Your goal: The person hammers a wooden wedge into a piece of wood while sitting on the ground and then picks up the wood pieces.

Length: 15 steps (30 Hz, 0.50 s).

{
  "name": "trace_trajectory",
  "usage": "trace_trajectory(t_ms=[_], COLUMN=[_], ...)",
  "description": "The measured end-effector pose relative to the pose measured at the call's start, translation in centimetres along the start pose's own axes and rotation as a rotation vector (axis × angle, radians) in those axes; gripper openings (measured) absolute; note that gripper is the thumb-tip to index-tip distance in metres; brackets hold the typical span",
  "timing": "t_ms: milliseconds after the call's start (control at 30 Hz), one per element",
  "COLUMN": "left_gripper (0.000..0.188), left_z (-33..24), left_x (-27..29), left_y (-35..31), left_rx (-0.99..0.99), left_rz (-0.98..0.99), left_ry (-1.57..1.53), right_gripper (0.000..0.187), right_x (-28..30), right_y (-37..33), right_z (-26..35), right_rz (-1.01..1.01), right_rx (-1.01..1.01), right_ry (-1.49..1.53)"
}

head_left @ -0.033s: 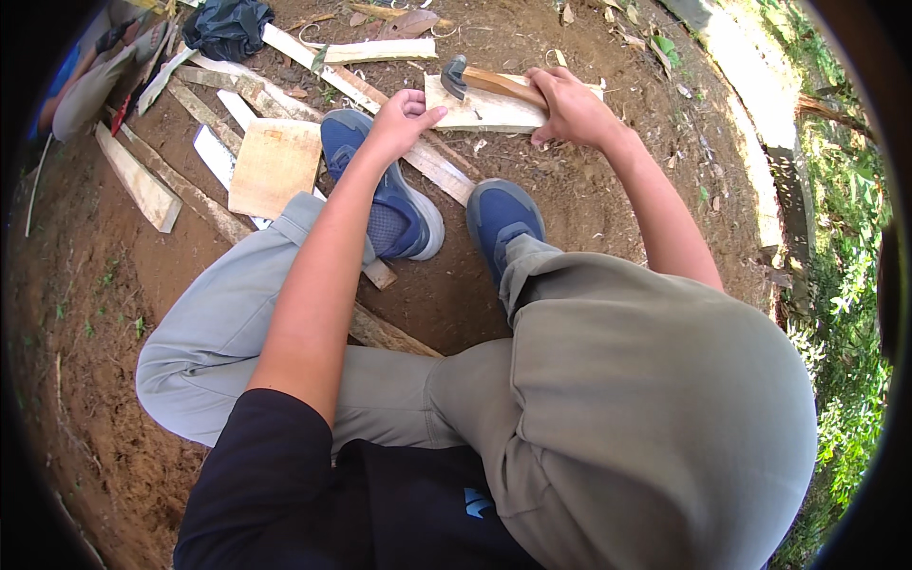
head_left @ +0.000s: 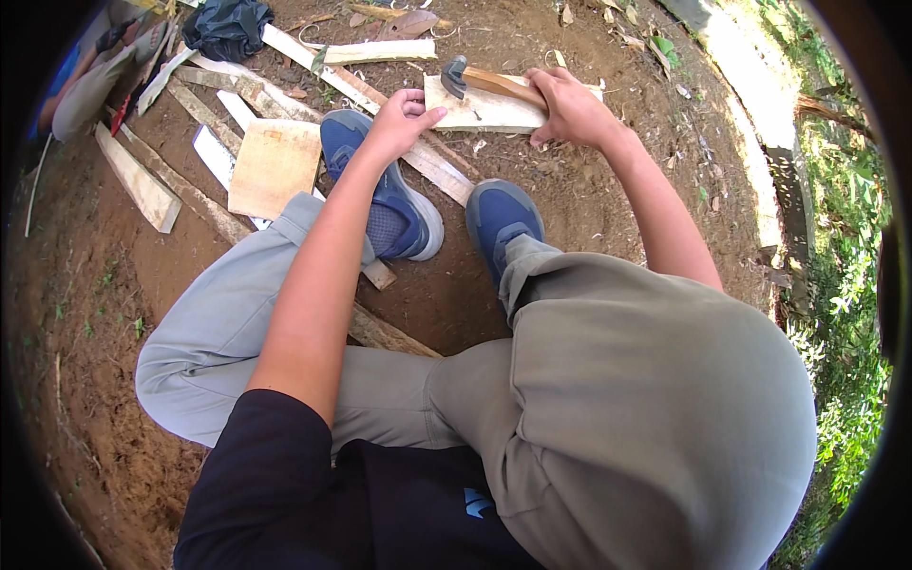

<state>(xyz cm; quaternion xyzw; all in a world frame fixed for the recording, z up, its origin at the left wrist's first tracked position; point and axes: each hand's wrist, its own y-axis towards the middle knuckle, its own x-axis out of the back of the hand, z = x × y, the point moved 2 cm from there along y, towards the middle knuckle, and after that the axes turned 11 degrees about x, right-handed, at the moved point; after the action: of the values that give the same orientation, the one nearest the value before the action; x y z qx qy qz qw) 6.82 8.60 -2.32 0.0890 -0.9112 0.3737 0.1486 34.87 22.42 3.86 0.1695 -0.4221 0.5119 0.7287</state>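
Observation:
A short pale wooden board (head_left: 489, 116) is held between my hands, out past my shoes. My left hand (head_left: 404, 119) grips its left end, thumb lying at the near corner and fingers curled at the edge. Across the top of the board lies a hammer (head_left: 499, 85), its dark metal head toward the left and its wooden handle toward the right. My right hand (head_left: 575, 109) is closed round the handle's end and the board's right end together. A small nail (head_left: 476, 111) appears to stick up from the board near the hammer head.
Several wooden strips (head_left: 271, 92) and a squarish wood block (head_left: 275, 166) lie on the dirt to the left. A black plastic bag (head_left: 226, 28) sits at the far left. Beside it, another person's leg (head_left: 100, 90) shows. My blue shoes (head_left: 508, 223) are just short of the board.

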Motion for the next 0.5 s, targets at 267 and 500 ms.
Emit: trace_trajectory(t_ms=[267,500], left_gripper=[0.061,0.042], left_z=[-1.8,-3.6], left_x=[-0.9,-2.2], left_y=[-2.3,-2.5], left_rx=[-0.163,-0.281], left_rz=[0.109,-0.062], left_ry=[0.299,0.313], right_gripper=[0.091,0.089], right_x=[2.0,8.2], right_y=[-0.2,-1.9], right_z=[-0.5,-2.4], right_rz=[-0.124,-0.364], right_rx=[-0.173,-0.322], right_ry=[0.151,0.003])
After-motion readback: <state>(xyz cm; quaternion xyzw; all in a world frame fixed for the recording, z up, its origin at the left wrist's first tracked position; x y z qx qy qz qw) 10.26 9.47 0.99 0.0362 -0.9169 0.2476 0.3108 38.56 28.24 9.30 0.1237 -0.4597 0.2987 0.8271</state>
